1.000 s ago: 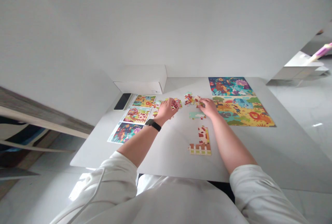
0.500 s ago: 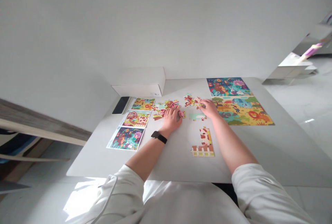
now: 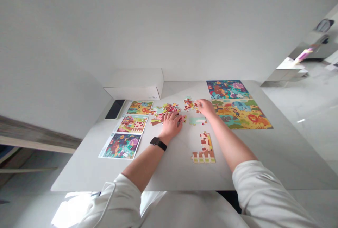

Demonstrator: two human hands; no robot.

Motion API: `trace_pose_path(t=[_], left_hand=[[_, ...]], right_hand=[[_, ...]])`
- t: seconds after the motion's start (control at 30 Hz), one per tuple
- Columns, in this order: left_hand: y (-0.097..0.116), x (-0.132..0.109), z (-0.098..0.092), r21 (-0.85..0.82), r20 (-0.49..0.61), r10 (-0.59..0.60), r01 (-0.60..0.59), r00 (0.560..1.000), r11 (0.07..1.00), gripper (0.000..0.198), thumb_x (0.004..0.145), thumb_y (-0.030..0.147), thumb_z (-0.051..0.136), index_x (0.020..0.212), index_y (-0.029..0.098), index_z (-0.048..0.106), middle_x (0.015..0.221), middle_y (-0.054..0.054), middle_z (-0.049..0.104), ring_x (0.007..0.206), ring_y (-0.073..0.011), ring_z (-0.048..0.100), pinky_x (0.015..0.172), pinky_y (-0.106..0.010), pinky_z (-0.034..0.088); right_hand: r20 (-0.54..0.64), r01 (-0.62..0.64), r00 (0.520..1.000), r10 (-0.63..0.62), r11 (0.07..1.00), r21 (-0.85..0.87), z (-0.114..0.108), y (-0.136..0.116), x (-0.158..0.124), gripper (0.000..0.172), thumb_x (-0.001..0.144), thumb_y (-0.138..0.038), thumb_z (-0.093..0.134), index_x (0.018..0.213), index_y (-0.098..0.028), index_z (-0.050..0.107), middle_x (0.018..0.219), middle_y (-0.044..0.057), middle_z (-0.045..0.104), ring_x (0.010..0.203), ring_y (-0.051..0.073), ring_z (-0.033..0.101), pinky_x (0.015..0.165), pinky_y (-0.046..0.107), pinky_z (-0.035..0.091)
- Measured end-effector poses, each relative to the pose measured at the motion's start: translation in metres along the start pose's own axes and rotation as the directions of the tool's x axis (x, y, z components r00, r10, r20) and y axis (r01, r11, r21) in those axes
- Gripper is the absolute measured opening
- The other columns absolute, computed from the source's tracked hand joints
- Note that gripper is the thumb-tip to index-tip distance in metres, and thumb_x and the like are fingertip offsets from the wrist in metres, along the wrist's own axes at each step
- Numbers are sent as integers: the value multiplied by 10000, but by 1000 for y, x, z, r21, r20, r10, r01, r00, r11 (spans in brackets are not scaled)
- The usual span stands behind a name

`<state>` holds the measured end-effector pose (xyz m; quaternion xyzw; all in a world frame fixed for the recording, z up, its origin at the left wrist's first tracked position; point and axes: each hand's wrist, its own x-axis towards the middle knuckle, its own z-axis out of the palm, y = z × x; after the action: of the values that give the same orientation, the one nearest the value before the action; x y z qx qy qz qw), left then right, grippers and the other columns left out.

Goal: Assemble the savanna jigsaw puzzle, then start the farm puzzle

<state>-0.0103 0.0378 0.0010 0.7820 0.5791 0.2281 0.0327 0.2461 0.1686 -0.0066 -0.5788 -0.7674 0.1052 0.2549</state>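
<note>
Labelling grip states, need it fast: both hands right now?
Left hand: open, palm down over the loose puzzle pieces.
Right hand: closed, fingertips on a brown-patched piece.

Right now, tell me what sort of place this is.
Possibly a room in a home: a table against a plain wall, with jigsaw pieces laid out on it.
</note>
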Motion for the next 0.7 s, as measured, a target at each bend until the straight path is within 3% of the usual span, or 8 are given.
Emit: trace_pose_path(t=[0.13, 0.27, 0.37, 0.47, 0.57, 0.7], left_hand=[[1, 0, 0, 11, -2, -1, 1, 1000, 1000, 303, 1028, 337, 588, 1266, 292, 770, 1442, -97, 693, 1393, -326, 572, 1342, -595, 282], [4, 0, -2, 11, -2, 3, -3, 1000, 1000, 294, 1035, 329, 582, 1255, 283, 771, 1417, -101, 703, 1368, -326, 585, 1309, -577, 337], [5, 0, -3, 17, 2, 5, -5, 1000, 1000, 293, 1027, 323, 591, 1255, 284, 771, 1404, -100, 707, 1360, -336, 582, 1286, -573, 360], [5, 1, -3, 11, -7, 4, -4, 1000, 1000, 298, 1033, 325, 578, 1256, 278, 770, 1394, -106, 708, 1345, -335, 588, 1271, -568, 373], [4, 1, -2, -3, -6, 0, 0, 1000, 1000, 293, 1036, 329, 572, 1243, 281, 774, 1398, -108, 709, 1348, -335, 588, 1265, -567, 379], [4, 1, -1, -16, 18, 14, -14, 1000, 1000, 308, 1026, 295, 566, 1260, 284, 766, 1463, -99, 694, 1417, -329, 567, 1299, -582, 336]], right_hand=[[110, -20, 993, 35, 991, -136, 3, -23, 25, 310, 984, -360, 720, 1257, -239, 801, 1253, 134, 787, 1185, 302, 701, 1076, 406, 533], [174, -23, 983, 64, 974, -227, 7, -47, 42, 358, 848, -527, 888, 1097, -273, 845, 1258, 147, 761, 1203, 347, 682, 1053, 448, 536], [204, -4, 978, 40, 984, -178, 10, -56, 48, 283, 801, -428, 931, 1037, -299, 844, 1271, 103, 758, 1197, 326, 684, 1036, 434, 542], [221, -4, 975, 12, 999, -37, 10, -54, 51, 134, 883, -289, 825, 1017, -293, 830, 1214, 50, 790, 1122, 255, 719, 981, 355, 557], [181, -57, 982, 46, 997, 52, 5, -42, 54, 198, 954, -183, 681, 1069, -264, 821, 1109, 35, 824, 1027, 206, 746, 927, 299, 563], [108, -142, 983, 146, 989, -42, -9, -13, 57, 286, 949, -140, 653, 1143, -247, 835, 1167, 70, 828, 1083, 226, 753, 971, 307, 558]])
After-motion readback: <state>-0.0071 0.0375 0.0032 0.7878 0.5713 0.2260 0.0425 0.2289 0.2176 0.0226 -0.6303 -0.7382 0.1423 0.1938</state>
